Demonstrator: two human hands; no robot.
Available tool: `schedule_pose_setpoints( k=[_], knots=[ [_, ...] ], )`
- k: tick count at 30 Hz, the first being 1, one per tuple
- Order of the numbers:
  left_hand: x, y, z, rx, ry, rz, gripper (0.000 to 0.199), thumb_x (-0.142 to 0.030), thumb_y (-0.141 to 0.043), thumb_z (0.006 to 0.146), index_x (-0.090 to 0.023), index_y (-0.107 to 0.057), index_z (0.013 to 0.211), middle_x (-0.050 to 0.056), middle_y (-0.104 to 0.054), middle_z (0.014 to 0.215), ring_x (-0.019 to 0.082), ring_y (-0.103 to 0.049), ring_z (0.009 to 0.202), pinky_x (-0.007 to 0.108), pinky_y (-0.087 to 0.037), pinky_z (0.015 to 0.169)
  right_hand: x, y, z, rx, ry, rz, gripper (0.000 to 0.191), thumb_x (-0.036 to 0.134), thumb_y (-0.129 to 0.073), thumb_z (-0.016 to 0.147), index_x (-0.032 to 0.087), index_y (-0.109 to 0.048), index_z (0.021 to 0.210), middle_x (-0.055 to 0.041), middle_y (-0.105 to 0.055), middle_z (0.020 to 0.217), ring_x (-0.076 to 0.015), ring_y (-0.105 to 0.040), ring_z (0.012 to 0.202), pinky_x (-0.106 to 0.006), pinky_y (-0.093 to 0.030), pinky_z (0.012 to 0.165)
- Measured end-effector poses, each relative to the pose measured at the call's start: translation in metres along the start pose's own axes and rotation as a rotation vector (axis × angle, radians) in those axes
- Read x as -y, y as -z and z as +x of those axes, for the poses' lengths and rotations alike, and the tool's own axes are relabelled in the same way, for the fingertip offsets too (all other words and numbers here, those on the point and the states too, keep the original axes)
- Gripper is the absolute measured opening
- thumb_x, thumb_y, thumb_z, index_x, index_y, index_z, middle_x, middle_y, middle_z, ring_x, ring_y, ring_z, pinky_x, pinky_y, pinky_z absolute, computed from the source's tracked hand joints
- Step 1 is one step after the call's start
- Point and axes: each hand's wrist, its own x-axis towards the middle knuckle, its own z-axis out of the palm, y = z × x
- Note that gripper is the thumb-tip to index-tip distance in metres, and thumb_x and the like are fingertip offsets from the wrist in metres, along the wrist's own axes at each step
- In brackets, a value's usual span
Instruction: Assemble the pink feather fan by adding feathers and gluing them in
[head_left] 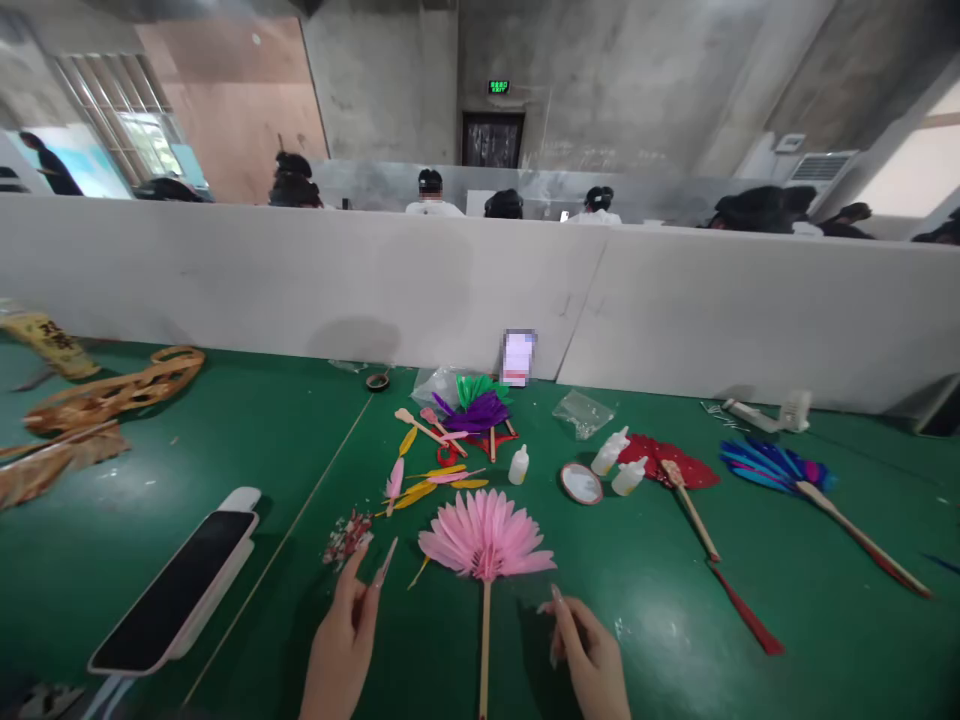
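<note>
"Between the two hands, what lies on the green table (667,630)?"

"One pink feather fan (487,530), lying flat, handle toward the person. Neither hand touches it."

"Condition of the hands?"

"Left hand (343,630): thumb and forefinger parted, nothing seen between them, forefinger at the heap of small reddish pieces (348,536). Right hand (589,650): loosely curled beside the handle, clear of it; whether it holds anything cannot be told."

"Step in hand?"

"Judged to be picking out a piece for the fan; the next move would call for a light fingertip pinch."

"Surroundings?"

"Loose yellow feathers (417,494) beyond the fan, to the left; white bottles (518,467) and a round dish (581,484) beyond, to the right."
</note>
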Motion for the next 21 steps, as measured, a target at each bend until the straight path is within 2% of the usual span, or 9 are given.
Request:
schedule_pose_setpoints(
  k=[2, 4, 6, 9, 12, 14, 16, 19, 21],
  knots=[
    [-0.003, 0.001, 0.005, -0.022, -0.008, 0.026, 0.054, -0.048, -0.03, 0.09, -0.019, -0.034, 0.135, -0.006, -0.041, 0.058, 0.012, -0.049, 0.046, 0.02, -0.04, 0.047, 0.001, 0.0, -0.001, 0.009, 0.009, 0.002, 0.046, 0.064, -0.049, 0.078, 0.021, -0.063, 0.07, 0.0022, -0.046, 0.045, -0.0163, -0.048, 0.042, -0.027, -0.04, 0.046],
    [-0.006, 0.002, 0.01, 0.038, -0.051, 0.118, 0.051, -0.047, -0.032, 0.089, -0.021, -0.04, 0.132, -0.003, -0.051, 0.065, 0.013, -0.053, 0.049, 0.02, -0.04, 0.047, 0.001, 0.0, -0.001, 0.014, 0.015, 0.006, 0.046, 0.064, -0.049, 0.078, 0.021, -0.063, 0.072, 0.0022, -0.046, 0.045, -0.0166, -0.048, 0.042, -0.027, -0.04, 0.046],
    [-0.01, 0.003, 0.016, 0.082, -0.09, 0.228, 0.049, -0.046, -0.033, 0.088, -0.023, -0.044, 0.13, 0.002, -0.061, 0.084, 0.013, -0.058, 0.056, 0.021, -0.041, 0.047, -0.001, 0.001, 0.0, 0.013, 0.014, 0.01, 0.045, 0.063, -0.048, 0.079, 0.021, -0.062, 0.073, 0.0023, -0.045, 0.045, -0.0169, -0.048, 0.042, -0.028, -0.04, 0.046],
    [-0.018, 0.007, 0.029, -0.014, -0.094, 0.318, 0.047, -0.046, -0.033, 0.089, -0.023, -0.045, 0.128, 0.008, -0.058, 0.112, 0.017, -0.063, 0.073, 0.022, -0.044, 0.05, -0.002, 0.0, 0.001, 0.017, -0.003, 0.025, 0.046, 0.064, -0.048, 0.079, 0.021, -0.062, 0.072, 0.0023, -0.045, 0.045, -0.0173, -0.048, 0.042, -0.028, -0.039, 0.045],
    [-0.027, 0.011, 0.058, -0.066, -0.099, 0.36, 0.043, -0.043, -0.03, 0.091, -0.02, -0.048, 0.123, 0.009, -0.058, 0.103, 0.019, -0.061, 0.08, 0.025, -0.046, 0.059, -0.003, -0.001, 0.002, 0.017, -0.006, 0.04, 0.047, 0.065, -0.049, 0.078, 0.02, -0.062, 0.072, 0.0025, -0.045, 0.045, -0.0169, -0.047, 0.041, -0.028, -0.039, 0.045],
    [-0.031, 0.012, 0.087, -0.035, -0.102, 0.4, 0.044, -0.043, -0.032, 0.09, -0.016, -0.05, 0.12, 0.009, -0.057, 0.095, 0.021, -0.059, 0.082, 0.028, -0.046, 0.068, -0.002, -0.001, 0.002, 0.013, 0.003, 0.04, 0.046, 0.064, -0.049, 0.078, 0.02, -0.062, 0.073, 0.0027, -0.045, 0.045, -0.0161, -0.047, 0.041, -0.027, -0.038, 0.045],
    [-0.032, 0.007, 0.12, 0.068, -0.056, 0.447, 0.041, -0.041, -0.035, 0.089, -0.013, -0.055, 0.111, 0.012, -0.056, 0.098, 0.023, -0.058, 0.092, 0.031, -0.043, 0.078, -0.003, -0.001, 0.003, 0.016, 0.003, 0.042, 0.047, 0.064, -0.049, 0.078, 0.019, -0.062, 0.074, 0.0029, -0.045, 0.045, -0.0155, -0.047, 0.041, -0.026, -0.038, 0.045],
    [-0.028, -0.006, 0.158, 0.138, -0.004, 0.459, 0.035, -0.042, -0.052, 0.08, -0.01, -0.062, 0.091, 0.014, -0.059, 0.095, 0.025, -0.059, 0.089, 0.03, -0.042, 0.074, -0.006, 0.0, 0.005, 0.028, -0.031, 0.063, 0.051, 0.067, -0.051, 0.074, 0.018, -0.062, 0.073, 0.0028, -0.047, 0.044, -0.015, -0.048, 0.04, -0.025, -0.039, 0.044],
    [-0.024, -0.015, 0.172, 0.186, 0.032, 0.445, 0.028, -0.038, -0.058, 0.075, -0.011, -0.061, 0.077, 0.012, -0.063, 0.083, 0.023, -0.061, 0.078, 0.027, -0.042, 0.066, -0.008, 0.0, 0.006, 0.016, -0.042, 0.08, 0.053, 0.068, -0.053, 0.071, 0.016, -0.061, 0.072, 0.003, -0.047, 0.043, -0.0141, -0.047, 0.039, -0.024, -0.038, 0.043]
  ],
)
